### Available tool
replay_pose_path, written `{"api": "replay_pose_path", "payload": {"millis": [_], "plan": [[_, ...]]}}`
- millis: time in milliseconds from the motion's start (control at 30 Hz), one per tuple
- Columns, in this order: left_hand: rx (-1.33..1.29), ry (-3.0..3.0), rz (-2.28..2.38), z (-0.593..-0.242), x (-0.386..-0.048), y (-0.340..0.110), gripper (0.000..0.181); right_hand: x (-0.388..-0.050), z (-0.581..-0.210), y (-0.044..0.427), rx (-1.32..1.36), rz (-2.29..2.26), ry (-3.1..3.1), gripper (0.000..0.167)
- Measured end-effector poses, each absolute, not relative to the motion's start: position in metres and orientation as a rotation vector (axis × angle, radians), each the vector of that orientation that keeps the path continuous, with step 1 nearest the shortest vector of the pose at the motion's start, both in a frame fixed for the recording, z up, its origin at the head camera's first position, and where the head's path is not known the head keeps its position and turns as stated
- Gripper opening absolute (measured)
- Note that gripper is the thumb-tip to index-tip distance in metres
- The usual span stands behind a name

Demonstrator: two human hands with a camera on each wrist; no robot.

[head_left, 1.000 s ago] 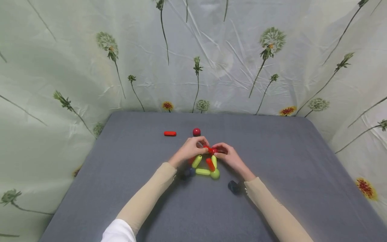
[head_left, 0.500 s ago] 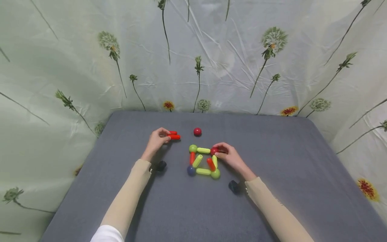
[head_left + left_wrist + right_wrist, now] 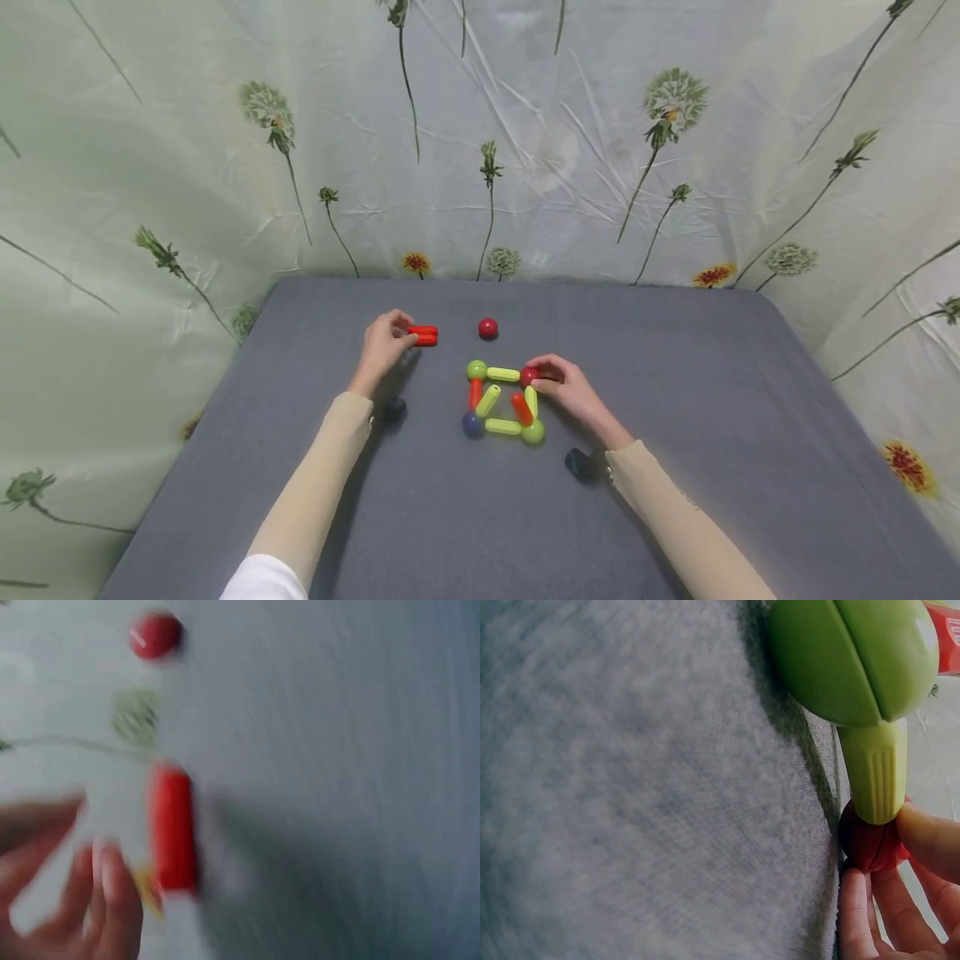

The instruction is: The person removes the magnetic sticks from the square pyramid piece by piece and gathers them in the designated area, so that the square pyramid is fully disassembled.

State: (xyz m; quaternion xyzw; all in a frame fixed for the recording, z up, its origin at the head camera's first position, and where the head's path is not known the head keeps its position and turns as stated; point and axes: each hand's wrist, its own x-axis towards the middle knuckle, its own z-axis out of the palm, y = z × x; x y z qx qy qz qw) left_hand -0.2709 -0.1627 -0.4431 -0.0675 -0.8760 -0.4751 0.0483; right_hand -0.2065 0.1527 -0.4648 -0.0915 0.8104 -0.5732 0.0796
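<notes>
A square of magnetic balls and rods lies on the table. Its corners are a green ball [image 3: 477, 371], a red ball [image 3: 529, 377], a second green ball [image 3: 532, 432] and a blue ball [image 3: 473, 425]. A yellow-green rod [image 3: 489, 401] and a red rod [image 3: 521, 408] slant up from the two front corners. My right hand [image 3: 572, 390] pinches the red corner ball [image 3: 874, 844] between thumb and fingers. At the left, my left hand [image 3: 384, 346] is beside two parallel red rods [image 3: 424, 340]; in the left wrist view its blurred fingers [image 3: 120, 900] are apart from them, holding nothing.
A loose red ball [image 3: 487, 328] lies behind the square, right of the two rods. Dark wrist devices [image 3: 579, 464] hang below both forearms. A patterned curtain [image 3: 570, 150] rises behind the grey table's back edge.
My left hand has gone from the red corner ball, where it held a red rod, to the left. That rod now lies alongside the other red one. My right hand has stayed.
</notes>
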Motion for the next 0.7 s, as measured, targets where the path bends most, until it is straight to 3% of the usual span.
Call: {"api": "replay_pose_path", "payload": {"millis": [167, 300, 433, 700], "plan": [[-0.935, -2.694, -1.915, -0.433, -0.248, -0.135, 0.031, -0.207, -0.465, 0.152, -0.231, -1.717, 2.418, 0.029], [-1.352, -2.755, -1.938, -0.43, -0.232, -0.111, 0.036, -0.207, -0.465, 0.152, -0.226, -1.709, 2.416, 0.029], [-1.379, -2.799, -1.76, -0.433, -0.225, -0.097, 0.03, -0.205, -0.463, 0.151, -0.235, -1.696, 2.411, 0.03], [-1.124, -2.725, -1.695, -0.442, -0.221, -0.091, 0.017, -0.19, -0.433, 0.144, -0.243, -1.677, 2.409, 0.029]]}}
